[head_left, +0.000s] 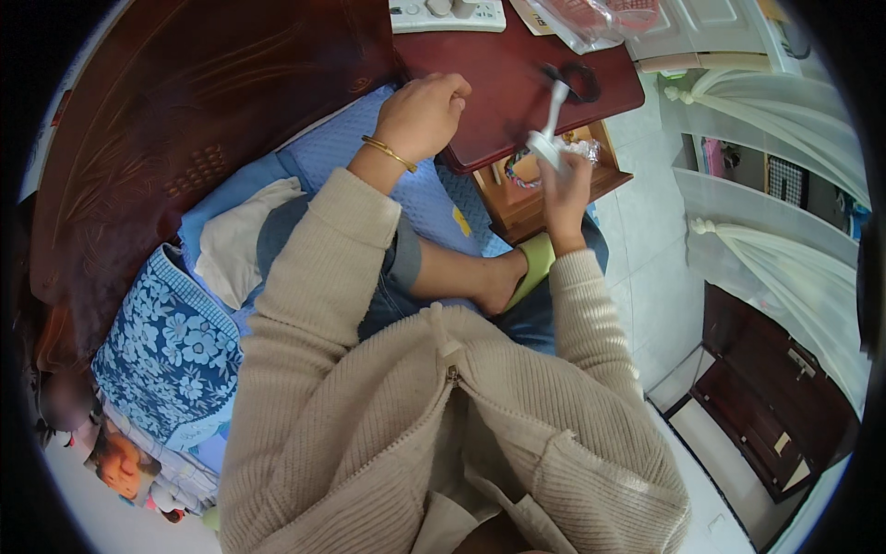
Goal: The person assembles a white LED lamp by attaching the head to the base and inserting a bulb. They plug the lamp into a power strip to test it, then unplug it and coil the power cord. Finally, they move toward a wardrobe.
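Note:
My right hand is closed around the lower part of a white thing with a round collar and a thin stem. Its stem points up and away from me, toward a dark red nightstand top; the kind is not clear. Curled fingers form a loose fist in my left hand, at the nightstand's left edge. What that hand holds, if anything, is hidden. Just past the white stem lies a black looped item, partly blurred. Below my right hand's far side is an open wooden drawer with small things and a beaded strand.
A white power strip and a clear plastic bag are at the nightstand's far side. A carved dark headboard stands left, above a blue flowered pillow. White curtains hang at the right. A green slipper is on my foot.

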`<state>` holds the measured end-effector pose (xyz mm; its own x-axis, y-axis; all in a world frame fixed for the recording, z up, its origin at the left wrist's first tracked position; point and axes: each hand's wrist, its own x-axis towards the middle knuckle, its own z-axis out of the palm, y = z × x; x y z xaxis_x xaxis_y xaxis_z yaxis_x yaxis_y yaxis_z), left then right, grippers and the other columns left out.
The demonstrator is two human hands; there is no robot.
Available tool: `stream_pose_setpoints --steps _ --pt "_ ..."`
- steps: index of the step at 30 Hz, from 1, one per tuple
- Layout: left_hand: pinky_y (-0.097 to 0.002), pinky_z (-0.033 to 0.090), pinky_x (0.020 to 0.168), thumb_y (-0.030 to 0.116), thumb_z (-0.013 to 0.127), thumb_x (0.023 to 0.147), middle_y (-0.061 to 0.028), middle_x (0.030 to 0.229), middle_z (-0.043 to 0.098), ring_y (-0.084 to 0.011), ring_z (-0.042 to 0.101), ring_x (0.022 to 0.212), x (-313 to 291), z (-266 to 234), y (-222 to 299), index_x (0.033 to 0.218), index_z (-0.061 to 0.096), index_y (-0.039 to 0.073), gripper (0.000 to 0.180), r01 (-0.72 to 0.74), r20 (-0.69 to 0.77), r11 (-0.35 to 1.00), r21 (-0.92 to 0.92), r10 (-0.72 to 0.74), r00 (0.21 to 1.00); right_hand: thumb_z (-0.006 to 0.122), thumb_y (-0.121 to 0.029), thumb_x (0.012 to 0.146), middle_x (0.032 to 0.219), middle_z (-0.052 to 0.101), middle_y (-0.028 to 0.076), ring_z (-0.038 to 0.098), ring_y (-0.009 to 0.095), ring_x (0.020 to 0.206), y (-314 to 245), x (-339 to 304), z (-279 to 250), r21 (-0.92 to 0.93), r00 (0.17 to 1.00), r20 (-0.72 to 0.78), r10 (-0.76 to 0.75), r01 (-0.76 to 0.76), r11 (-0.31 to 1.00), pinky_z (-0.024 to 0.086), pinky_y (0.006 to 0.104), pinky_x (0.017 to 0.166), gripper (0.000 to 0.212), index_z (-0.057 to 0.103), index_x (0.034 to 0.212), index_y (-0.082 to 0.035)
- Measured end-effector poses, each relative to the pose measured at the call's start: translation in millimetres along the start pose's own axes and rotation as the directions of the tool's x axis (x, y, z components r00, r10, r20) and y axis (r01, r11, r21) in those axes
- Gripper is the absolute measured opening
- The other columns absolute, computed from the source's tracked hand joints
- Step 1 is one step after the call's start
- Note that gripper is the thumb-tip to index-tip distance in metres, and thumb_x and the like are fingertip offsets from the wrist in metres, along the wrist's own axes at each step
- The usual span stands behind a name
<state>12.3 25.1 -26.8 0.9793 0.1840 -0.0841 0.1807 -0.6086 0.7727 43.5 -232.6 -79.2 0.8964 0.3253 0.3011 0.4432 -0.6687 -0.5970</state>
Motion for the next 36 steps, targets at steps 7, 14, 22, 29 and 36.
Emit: stream_pose_setpoints --steps 7,14,22,29,36 --pt "-0.0395 0.047 0.081 0.016 0.052 0.085 -0.0102 0.103 0.063 -0.0293 0.059 0.095 1.2 4.3 -2.3 0.099 0.061 0.008 0.019 -0.03 0.038 1.0 -0.001 0.03 0.999 0.063 -0.002 0.078 0.094 0.049 0.016 0.051 0.032 0.089 35.8 -82.0 -1.3 -0.007 0.969 -0.097 0.226 -0.228 0.974 0.041 0.036 0.082 0.025 0.048 0.098 0.001" --pt "-0.0374 0.048 0.078 0.015 0.054 0.083 -0.0116 0.099 0.063 -0.0294 0.06 0.092 2.5 5.6 -6.1 0.099 0.06 0.006 0.019 -0.047 0.05 0.999 -0.014 0.047 0.998 0.061 -0.005 0.076 0.091 0.05 0.017 0.05 0.038 0.087 63.4 -73.4 37.3 -0.121 0.979 0.011 0.204 -0.202 0.972 0.042 0.0442 0.074 0.018 0.051 0.091 -0.005" --pt "-0.0356 0.048 0.074 0.023 0.055 0.085 -0.0146 0.097 0.063 -0.0299 0.061 0.086 -3.4 18.7 3.0 0.099 0.059 0.002 0.026 -0.061 0.198 0.998 -0.017 0.063 0.978 0.062 -0.002 0.076 0.089 0.049 0.015 0.051 0.033 0.084 28.2 -67.2 20.8 0.072 0.97 -0.039 0.241 -0.238 0.969 0.042 0.0381 0.073 0.017 0.049 0.087 -0.003" --pt "-0.0173 0.042 0.049 0.027 0.059 0.089 -0.0014 0.079 0.06 -0.0064 0.055 0.061 -34.3 32.2 55.0 0.108 0.053 0.005 0.03 0.42 0.753 0.8 -0.428 0.059 0.655 0.065 0.005 0.069 0.095 0.05 0.016 0.05 0.031 0.089 -62.8 -79.8 -35.1 0.238 0.986 -0.064 -0.155 0.166 0.957 0.041 0.0376 0.079 0.025 0.049 0.086 -0.004" --pt "-0.0222 0.045 0.052 0.022 0.062 0.085 -0.0054 0.076 0.06 -0.0088 0.054 0.058 -8.2 17.6 13.4 0.098 0.056 0.001 0.025 0.227 0.296 0.889 -0.398 -0.11 0.949 0.054 -0.007 0.084 0.091 0.054 0.012 0.055 0.025 0.08 -23.9 -29.2 8.7 0.527 0.867 -0.074 0.493 -0.386 0.757 0.044 0.032 0.074 0.017 0.05 0.099 0.0"
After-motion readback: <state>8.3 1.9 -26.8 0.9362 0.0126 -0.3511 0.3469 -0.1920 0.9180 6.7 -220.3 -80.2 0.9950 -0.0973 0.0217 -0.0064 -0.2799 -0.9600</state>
